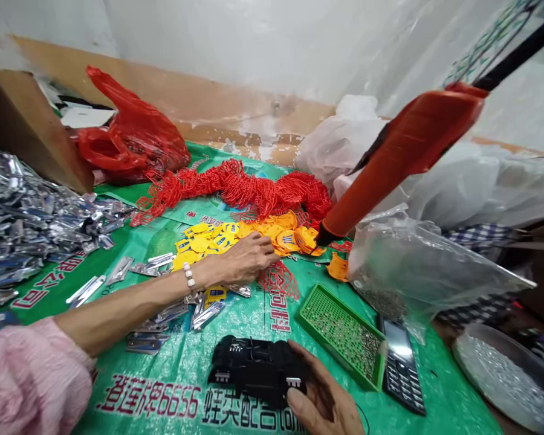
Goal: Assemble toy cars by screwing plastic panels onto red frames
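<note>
My left hand [249, 258] reaches across the table to the edge of a heap of orange plastic parts [285, 232], fingers bent downward. Its fingertips are hidden, so what they grip cannot be made out. Flat yellow parts [208, 237] lie just behind the wrist, and a red lattice piece [280, 281] sits beside the fingers. Near the front edge, my right hand [321, 396] is closed around one end of a black toy car body [258, 368], thumb on the near side. Silver parts [208, 315] lie below my left forearm.
A red-wrapped power screwdriver [403, 160] hangs at the right, tip low. Below it are a green tray of small screws [299, 311], a keypad phone [403, 368] and a clear bag [417, 260]. Red lattice pieces [254, 190] and a silver pile [36, 223] lie farther off.
</note>
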`<state>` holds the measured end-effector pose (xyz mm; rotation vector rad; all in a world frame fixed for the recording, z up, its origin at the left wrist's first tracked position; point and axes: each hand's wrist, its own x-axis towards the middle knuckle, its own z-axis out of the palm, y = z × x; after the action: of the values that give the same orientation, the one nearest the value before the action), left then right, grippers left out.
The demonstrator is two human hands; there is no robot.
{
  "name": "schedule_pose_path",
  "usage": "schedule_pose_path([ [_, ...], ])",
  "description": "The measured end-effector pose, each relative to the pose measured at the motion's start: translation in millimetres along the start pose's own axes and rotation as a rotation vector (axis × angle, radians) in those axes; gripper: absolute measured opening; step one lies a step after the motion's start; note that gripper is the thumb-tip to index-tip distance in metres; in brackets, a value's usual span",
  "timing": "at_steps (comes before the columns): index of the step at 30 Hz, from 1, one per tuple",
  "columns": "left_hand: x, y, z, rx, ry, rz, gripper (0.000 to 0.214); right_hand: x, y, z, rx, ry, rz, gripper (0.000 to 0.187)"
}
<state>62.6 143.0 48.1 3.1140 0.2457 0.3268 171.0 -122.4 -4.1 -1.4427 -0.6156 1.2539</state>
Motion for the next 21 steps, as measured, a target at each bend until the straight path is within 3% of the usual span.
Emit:
schedule_pose_path([
  [4, -41, 22, -34.5, -0.079, 0.081, -0.074, 0.033, -3, -5, 4, -0.008, 0.000, 0.037, 0.070],
  [6, -70, 41, -44.2, -0.282, 0.104, -0.102, 0.045, -3, -6, 7, 0.009, 0.026, 0.031, 0.071],
  [9, -108, 73, -38.7, -0.531, 0.023, -0.140, 0.043, -3, -7, 9, 0.004, 0.048, 0.011, 0.073],
  [11, -123, 92, -27.9, -0.469, 0.106, -0.121, 0.048, -3, -10, 9, -0.020, 0.033, 0.004, 0.071],
  [13, -128, 107, -20.6, -0.297, 0.122, -0.100, 0.058, -4, -15, 9, -0.040, 0.012, -0.002, 0.067],
  [16, -122, 118, -24.4, -0.102, 0.081, -0.027, 0.052, -7, -24, 10, -0.107, 0.001, -0.011, 0.066],
  [19, -113, 122, -35.3, -0.060, 0.059, 0.035, 0.057, -9, -29, 11, -0.173, 0.018, -0.036, 0.065],
  [21, -107, 123, -38.8, -0.066, 0.107, 0.049, 0.063, -9, -30, 11, -0.200, 0.014, -0.053, 0.066],
])
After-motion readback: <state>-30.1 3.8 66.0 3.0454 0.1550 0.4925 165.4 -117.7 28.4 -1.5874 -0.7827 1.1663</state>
